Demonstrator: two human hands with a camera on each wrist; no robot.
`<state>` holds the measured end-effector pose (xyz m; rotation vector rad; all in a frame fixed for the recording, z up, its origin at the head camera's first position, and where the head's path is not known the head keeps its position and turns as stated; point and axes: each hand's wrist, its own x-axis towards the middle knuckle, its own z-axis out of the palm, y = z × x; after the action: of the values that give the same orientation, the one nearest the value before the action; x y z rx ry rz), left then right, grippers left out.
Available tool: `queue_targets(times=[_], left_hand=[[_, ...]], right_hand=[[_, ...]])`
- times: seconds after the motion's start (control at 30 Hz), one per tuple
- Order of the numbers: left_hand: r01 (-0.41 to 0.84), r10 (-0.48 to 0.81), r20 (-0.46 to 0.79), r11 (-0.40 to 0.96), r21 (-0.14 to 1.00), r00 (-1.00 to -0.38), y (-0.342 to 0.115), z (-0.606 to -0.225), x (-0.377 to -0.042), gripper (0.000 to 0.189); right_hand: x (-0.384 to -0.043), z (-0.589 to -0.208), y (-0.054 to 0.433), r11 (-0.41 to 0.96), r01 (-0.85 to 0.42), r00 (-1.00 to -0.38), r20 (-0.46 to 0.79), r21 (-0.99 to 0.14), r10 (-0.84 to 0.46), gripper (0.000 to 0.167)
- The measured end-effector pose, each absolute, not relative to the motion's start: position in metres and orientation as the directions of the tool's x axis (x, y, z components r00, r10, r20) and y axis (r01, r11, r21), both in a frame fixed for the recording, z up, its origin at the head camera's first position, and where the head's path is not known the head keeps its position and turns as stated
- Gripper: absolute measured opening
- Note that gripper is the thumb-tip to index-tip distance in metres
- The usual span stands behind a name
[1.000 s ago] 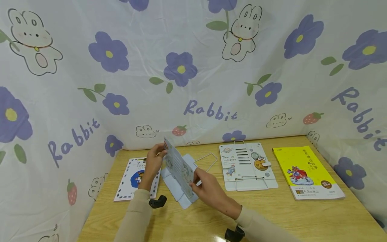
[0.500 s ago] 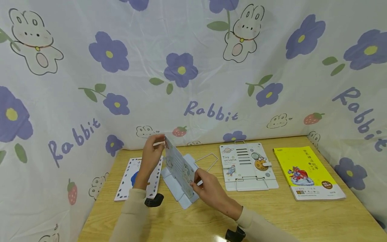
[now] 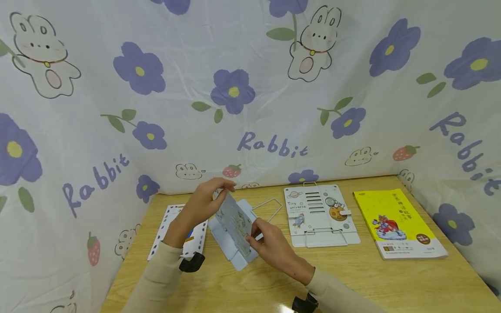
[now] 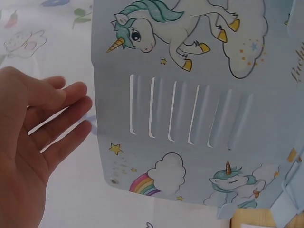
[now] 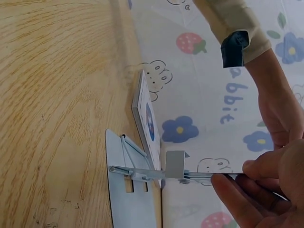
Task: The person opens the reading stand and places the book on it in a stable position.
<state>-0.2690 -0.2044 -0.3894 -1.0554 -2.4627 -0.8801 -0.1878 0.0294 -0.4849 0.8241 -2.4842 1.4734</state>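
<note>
Left of a pale blue unicorn stand lies a white book, partly hidden. The left hand, fingers extended and grasping nothing, is just beside the stand's top edge. The stand's slotted panel, printed with unicorns, clouds and a rainbow, tilts up from its base. The right hand pinches the panel's right edge. Farther right of the stand lie a white space-themed stand, then a yellow book.

In my head view, a cloth printed with rabbits, purple flowers and strawberries fills the upper frame. On the wooden table below, I see a white book lower left, a "Tiny universe" stand right of centre, and a yellow-and-white book lower right.
</note>
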Motion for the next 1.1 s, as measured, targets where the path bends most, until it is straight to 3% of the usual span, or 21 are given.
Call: queue_targets(times=[0.37, 0.73, 0.93, 1.1], left_hand=[[0.805, 0.710, 0.381, 0.535, 0.256, -0.593, -0.198, -0.389, -0.267, 0.024], [0.842, 0.746, 0.391, 0.487, 0.233, -0.539, -0.196, -0.392, -0.270, 0.012], [0.844, 0.746, 0.395, 0.480, 0.238, -0.535, -0.196, -0.392, -0.270, 0.012], [0.842, 0.744, 0.396, 0.484, 0.238, -0.539, -0.197, -0.394, -0.269, 0.013]], right_hand=[[-0.189, -0.484, 0.033, 0.368, -0.535, -0.830, 0.391, -0.760, -0.397, 0.019], [-0.192, -0.486, 0.036, 0.328, -0.528, -0.823, 0.377, -0.784, -0.424, 0.016], [-0.203, -0.483, 0.050, 0.256, -0.536, -0.788, 0.369, -0.804, -0.492, 0.011], [-0.220, -0.478, 0.064, 0.294, -0.557, -0.792, 0.391, -0.777, -0.468, 0.007]])
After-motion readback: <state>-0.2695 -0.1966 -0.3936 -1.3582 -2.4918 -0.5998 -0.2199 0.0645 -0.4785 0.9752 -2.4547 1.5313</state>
